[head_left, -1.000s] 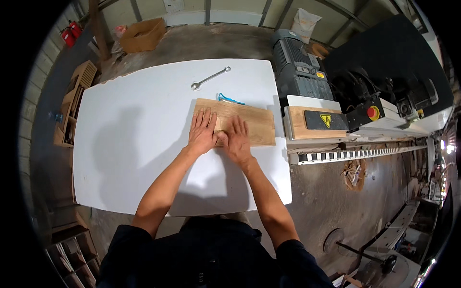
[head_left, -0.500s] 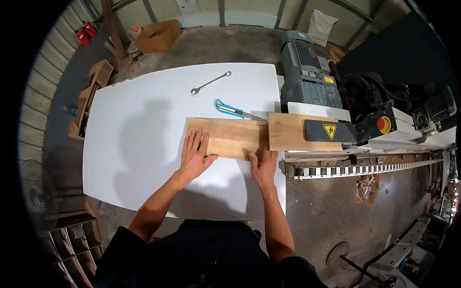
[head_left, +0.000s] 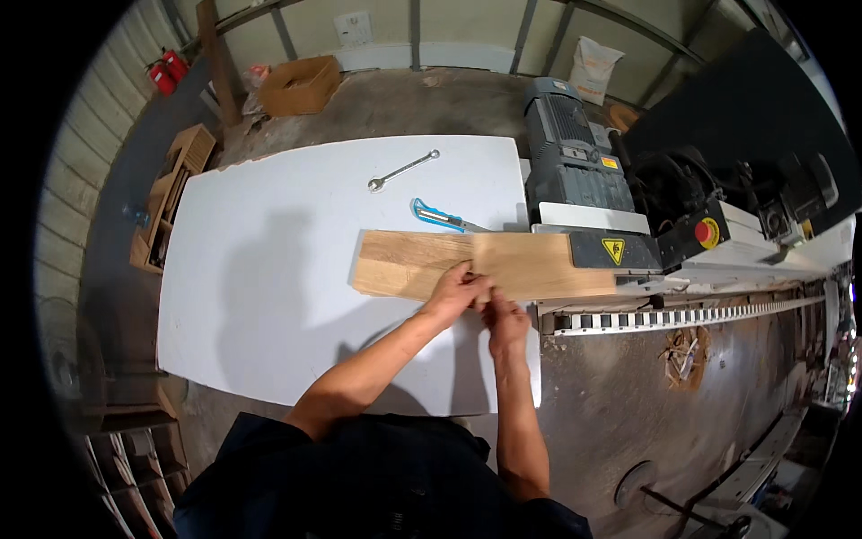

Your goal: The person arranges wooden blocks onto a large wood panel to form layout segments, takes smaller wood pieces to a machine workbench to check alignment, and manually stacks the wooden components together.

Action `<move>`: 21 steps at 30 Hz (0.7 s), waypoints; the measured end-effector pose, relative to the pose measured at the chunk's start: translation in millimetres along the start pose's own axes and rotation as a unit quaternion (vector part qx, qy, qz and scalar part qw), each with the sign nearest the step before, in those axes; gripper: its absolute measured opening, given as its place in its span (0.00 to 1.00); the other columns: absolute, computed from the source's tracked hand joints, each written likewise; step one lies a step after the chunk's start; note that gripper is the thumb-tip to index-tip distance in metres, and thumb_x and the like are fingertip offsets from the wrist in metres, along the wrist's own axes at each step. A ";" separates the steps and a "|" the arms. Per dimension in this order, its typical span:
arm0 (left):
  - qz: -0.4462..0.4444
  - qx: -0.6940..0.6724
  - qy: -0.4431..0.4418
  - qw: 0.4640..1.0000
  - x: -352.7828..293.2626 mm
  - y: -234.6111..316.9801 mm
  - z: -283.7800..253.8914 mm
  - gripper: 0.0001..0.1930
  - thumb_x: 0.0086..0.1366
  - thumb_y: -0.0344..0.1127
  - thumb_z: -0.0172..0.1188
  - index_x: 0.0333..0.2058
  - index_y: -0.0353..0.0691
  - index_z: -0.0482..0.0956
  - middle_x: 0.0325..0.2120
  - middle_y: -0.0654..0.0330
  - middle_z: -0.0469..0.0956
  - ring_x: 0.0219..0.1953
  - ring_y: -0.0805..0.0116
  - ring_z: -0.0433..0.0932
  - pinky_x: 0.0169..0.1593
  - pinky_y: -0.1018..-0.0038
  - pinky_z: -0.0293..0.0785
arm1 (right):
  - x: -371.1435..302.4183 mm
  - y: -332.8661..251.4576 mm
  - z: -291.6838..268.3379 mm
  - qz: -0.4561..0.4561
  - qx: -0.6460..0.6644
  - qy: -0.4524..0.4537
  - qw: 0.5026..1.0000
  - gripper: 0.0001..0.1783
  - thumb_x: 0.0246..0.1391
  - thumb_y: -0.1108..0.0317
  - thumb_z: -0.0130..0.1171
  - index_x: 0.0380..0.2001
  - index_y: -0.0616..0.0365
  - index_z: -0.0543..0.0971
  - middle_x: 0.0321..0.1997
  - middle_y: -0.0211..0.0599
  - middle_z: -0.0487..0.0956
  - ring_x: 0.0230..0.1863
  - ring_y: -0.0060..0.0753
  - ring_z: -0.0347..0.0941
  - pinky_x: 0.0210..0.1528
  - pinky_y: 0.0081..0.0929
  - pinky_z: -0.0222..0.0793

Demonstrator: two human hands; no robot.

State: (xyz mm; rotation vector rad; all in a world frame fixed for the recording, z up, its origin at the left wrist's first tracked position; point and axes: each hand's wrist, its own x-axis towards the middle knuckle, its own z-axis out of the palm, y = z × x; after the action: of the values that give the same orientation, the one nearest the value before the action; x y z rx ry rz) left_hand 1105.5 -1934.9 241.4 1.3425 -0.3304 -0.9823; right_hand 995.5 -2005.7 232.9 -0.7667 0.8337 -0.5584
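Observation:
A light wooden plank (head_left: 530, 260) sticks out leftward from the machine, its left end overlapping a second, browner wooden plank (head_left: 395, 256) on the white table (head_left: 269, 332). My left hand (head_left: 456, 295) is closed at the near left corner of the light plank, thumb and fingers together at its edge. Close beside it, my right hand (head_left: 505, 323) has its fingers curled at the same near edge; its fingertips are partly hidden and slightly blurred. Beyond the planks lies a blue utility knife (head_left: 437, 216), its blade end close to their far edge. Farther back rests a metal wrench (head_left: 404, 171).
At the right stands the machine with a grey motor (head_left: 575, 135), a dark guard (head_left: 611, 250) bearing a yellow warning sign, and a red stop button (head_left: 707, 233). A roller track (head_left: 682, 314) runs rightward below it. A cardboard box (head_left: 301, 87) sits on the floor behind the table.
My left hand has moved right, from the browner plank to the light plank's corner. The light plank has slid left over the other one. My right hand has shifted slightly nearer me, fingers curling.

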 end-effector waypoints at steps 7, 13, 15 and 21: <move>-0.021 0.009 0.137 0.990 -53.2 0.8 -116.2 0.11 0.60 0.26 0.58 0.42 0.33 0.77 0.34 0.60 0.79 0.34 0.72 0.76 0.39 0.75 0.73 | -32.7 20.2 -0.7 0.009 0.034 0.012 0.999 0.12 0.55 0.59 0.62 0.27 0.58 0.79 0.23 0.32 0.79 0.24 0.21 0.73 0.25 0.18 0.66; 0.042 0.165 0.161 0.972 -46.7 39.6 -163.7 0.15 0.59 0.30 0.59 0.43 0.28 0.76 0.31 0.57 0.79 0.33 0.70 0.76 0.40 0.74 0.73 | -20.5 14.5 -34.9 0.004 -0.146 0.004 0.989 0.15 0.56 0.60 0.60 0.23 0.61 0.78 0.18 0.34 0.77 0.19 0.23 0.72 0.24 0.20 0.67; 0.073 0.275 0.165 0.944 -40.0 28.7 -167.6 0.18 0.59 0.34 0.59 0.44 0.27 0.75 0.31 0.54 0.79 0.34 0.66 0.76 0.42 0.72 0.73 | -24.5 20.8 -35.3 -0.145 -0.302 0.092 0.938 0.18 0.56 0.60 0.60 0.20 0.64 0.77 0.15 0.34 0.76 0.16 0.24 0.71 0.22 0.24 0.67; 0.081 0.517 0.250 0.815 -12.9 -10.2 -191.4 0.28 0.55 0.44 0.62 0.48 0.25 0.71 0.37 0.46 0.79 0.39 0.52 0.78 0.48 0.67 0.72 | -23.0 31.1 43.9 -0.472 -0.624 -0.032 0.622 0.31 0.54 0.56 0.57 0.55 0.67 0.66 0.62 0.56 0.63 0.63 0.55 0.58 0.63 0.46 0.54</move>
State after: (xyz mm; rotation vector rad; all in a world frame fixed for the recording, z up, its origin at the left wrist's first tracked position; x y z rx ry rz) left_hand 1229.6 -1798.4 188.0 2.4436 -0.5988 -0.2028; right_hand 1022.8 -1954.2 238.0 -2.6149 0.5973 -0.8202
